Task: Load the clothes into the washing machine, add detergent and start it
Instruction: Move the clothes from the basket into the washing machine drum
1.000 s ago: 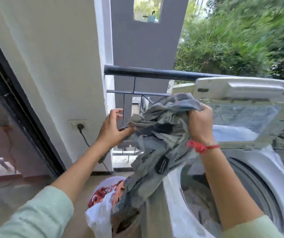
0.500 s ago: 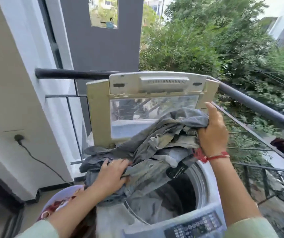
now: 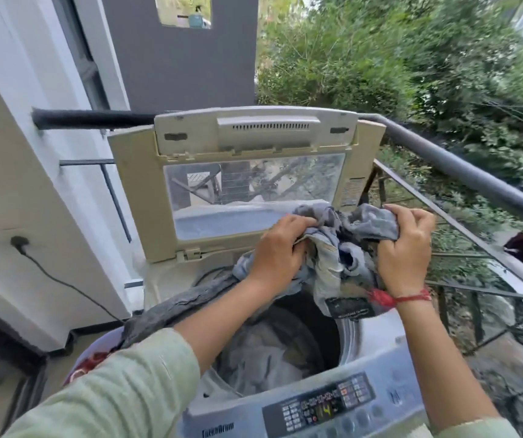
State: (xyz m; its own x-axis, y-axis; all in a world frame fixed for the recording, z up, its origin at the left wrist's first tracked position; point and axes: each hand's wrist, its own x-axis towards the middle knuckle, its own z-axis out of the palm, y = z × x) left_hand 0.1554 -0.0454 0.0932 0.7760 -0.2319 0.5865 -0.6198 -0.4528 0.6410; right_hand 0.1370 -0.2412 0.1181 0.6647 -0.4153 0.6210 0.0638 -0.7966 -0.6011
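Note:
A top-loading washing machine (image 3: 377, 368) stands in front of me with its lid (image 3: 253, 172) raised upright. I hold a bunched pair of grey jeans (image 3: 336, 257) over the open drum. My left hand (image 3: 280, 251) grips the jeans on the left and my right hand (image 3: 407, 248) grips them on the right. One dark leg of the jeans (image 3: 178, 308) trails down to the left over the machine's rim. Grey clothes (image 3: 263, 355) lie inside the drum. The control panel (image 3: 320, 406) is at the near edge.
A laundry basket (image 3: 92, 365) with red clothes sits low on the left beside the machine. A black balcony railing (image 3: 462, 172) runs behind and to the right. A wall socket with a cord (image 3: 20, 241) is on the left wall. Bushes lie beyond the railing.
The jeans have been carried from above the basket on the left to over the drum. Both hands have come lower and closer together, bunching the cloth. The view has swung to face the machine.

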